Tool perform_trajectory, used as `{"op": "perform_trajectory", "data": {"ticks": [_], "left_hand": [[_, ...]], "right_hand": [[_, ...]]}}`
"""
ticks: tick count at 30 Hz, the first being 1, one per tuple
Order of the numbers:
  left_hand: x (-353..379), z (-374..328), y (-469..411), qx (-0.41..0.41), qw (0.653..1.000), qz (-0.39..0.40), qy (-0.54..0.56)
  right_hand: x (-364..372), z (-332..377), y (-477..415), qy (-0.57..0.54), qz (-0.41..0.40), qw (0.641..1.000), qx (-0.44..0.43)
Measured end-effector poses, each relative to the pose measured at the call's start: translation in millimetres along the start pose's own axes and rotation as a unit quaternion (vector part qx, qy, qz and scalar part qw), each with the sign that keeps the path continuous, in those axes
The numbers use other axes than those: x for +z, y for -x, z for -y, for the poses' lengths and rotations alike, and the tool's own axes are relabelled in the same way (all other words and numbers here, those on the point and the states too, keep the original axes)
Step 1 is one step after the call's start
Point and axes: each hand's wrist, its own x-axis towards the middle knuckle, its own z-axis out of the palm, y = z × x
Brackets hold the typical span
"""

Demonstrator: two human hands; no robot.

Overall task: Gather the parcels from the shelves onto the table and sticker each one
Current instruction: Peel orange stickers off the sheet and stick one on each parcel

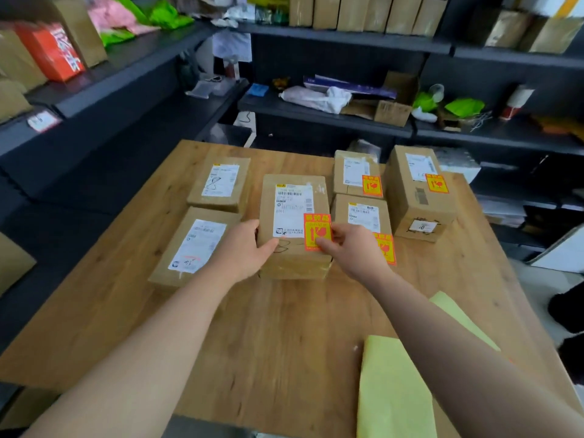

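My left hand (pixel 243 248) grips the near left corner of the centre parcel (pixel 294 263), thumb on top. My right hand (pixel 350 248) pinches an orange fragile sticker (pixel 317 232) onto its lid. The parcel sits mid-bench (pixel 284 327), with unstickered parcels (pixel 218 184) to its left, stickered parcels (pixel 417 191) to its right and yellow sheets (pixel 392 390) nearest me.

On table (pixel 284 327), middle parcel (pixel 297 263) with sticker (pixel 317 230) at its near right corner, left parcels (pixel 192 248) and right parcels (pixel 417 191) flanking it, sheets (pixel 392 390) near right, shelves (pixel 347 39) behind and left.
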Motion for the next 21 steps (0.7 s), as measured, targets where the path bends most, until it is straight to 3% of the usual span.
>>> {"op": "perform_trajectory", "data": {"ticks": [13, 21], "left_hand": [[-3.8, 29.0, -222.9, 0.046, 0.993, 0.098, -0.043], [28.4, 52.5, -285.1, 0.041, 0.989, 0.13, -0.055]], "right_hand": [[22.7, -6.1, -185.6, 0.0, -0.024, 0.996, 0.086], [44.5, -23.7, -236.2, 0.002, -0.013, 0.991, 0.133]]}}
